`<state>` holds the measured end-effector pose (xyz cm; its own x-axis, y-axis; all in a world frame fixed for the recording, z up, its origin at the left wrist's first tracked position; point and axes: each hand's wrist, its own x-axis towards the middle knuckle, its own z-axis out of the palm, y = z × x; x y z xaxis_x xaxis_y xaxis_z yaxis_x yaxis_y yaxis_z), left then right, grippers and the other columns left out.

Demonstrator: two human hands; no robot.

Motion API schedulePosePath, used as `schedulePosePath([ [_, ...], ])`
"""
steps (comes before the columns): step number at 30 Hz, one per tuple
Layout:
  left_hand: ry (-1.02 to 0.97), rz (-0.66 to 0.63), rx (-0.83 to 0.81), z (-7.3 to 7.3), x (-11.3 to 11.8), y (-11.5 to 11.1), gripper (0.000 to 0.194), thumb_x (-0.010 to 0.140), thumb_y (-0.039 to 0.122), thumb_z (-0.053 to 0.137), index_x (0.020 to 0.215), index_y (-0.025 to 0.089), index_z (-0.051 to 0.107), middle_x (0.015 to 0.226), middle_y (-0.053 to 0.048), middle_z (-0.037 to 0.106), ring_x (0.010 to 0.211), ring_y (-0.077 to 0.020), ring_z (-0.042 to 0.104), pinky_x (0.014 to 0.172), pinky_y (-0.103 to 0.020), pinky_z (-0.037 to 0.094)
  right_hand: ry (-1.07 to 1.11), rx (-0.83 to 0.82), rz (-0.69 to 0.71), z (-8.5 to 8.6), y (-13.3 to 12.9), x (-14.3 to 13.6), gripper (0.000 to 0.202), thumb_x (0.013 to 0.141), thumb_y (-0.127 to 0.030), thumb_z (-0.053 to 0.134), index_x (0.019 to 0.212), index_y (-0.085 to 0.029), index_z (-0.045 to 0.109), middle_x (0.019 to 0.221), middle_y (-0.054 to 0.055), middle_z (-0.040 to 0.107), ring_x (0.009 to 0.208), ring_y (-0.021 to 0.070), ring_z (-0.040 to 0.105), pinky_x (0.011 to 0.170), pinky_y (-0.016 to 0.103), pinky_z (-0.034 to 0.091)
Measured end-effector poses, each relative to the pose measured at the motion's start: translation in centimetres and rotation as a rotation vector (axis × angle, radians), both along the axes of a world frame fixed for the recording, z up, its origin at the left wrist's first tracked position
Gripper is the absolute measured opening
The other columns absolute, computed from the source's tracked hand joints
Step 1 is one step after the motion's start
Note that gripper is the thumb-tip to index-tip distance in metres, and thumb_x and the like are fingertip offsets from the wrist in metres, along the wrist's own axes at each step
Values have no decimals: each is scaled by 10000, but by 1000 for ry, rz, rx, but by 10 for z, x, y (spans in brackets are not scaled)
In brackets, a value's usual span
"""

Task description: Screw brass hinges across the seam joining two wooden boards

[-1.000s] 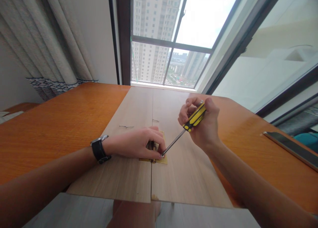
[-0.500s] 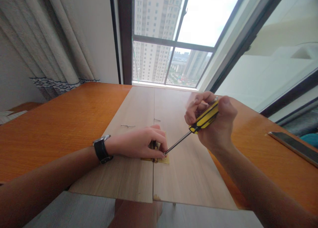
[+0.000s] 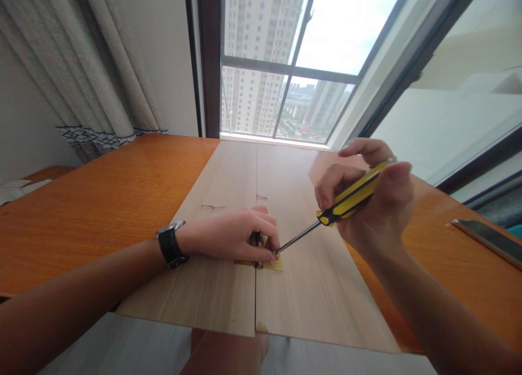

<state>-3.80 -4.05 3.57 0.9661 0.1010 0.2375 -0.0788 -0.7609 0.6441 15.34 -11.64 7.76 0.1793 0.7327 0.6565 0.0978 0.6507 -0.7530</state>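
Note:
A yellow-and-black screwdriver (image 3: pixel 354 195) is gripped by its handle in my right hand (image 3: pixel 377 211), the index finger lifted off. Its thin shaft slants down left, the tip meeting a small screw (image 3: pixel 276 253) pinched between the thumb and forefinger of my left hand (image 3: pixel 250 236). Under that hand lies a brass hinge (image 3: pixel 279 265), partly covered by my fingers. It straddles the seam between two wood-grain boards, the left board (image 3: pixel 207 293) and the right board (image 3: pixel 318 299). The screw's lower end is hidden by my fingertips.
Loose screws lie beyond my left hand, one on the left board (image 3: pixel 213 206) and one near the seam (image 3: pixel 262 197). The boards rest on an orange wooden table (image 3: pixel 101 201). A phone (image 3: pixel 487 241) lies at the right. Behind are a window (image 3: pixel 285 70) and a curtain (image 3: pixel 93 59).
My right hand has shifted right and slightly nearer the camera, its index finger rising off the screwdriver handle. The screwdriver tip stays at the screw; my left hand keeps its place on the hinge.

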Motion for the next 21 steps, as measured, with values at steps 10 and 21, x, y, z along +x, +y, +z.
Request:
schedulePosePath([
  [10,-2,1,-10,1,-1,2,128,900,202,670,778,173,646,848,-29,664,887,-164,533,900,-301,430,-238,125,5,10,6,-10,318,924,-560,596,1138,-325,595,593,-14,649,403,158,530,371,287,414],
  [21,-47,9,0,-5,0,3,130,888,208,678,763,183,655,835,-22,667,902,-172,539,917,-313,435,-316,37,244,22,4,-22,182,954,-401,541,1065,-329,666,804,18,720,726,247,691,621,389,561],
])
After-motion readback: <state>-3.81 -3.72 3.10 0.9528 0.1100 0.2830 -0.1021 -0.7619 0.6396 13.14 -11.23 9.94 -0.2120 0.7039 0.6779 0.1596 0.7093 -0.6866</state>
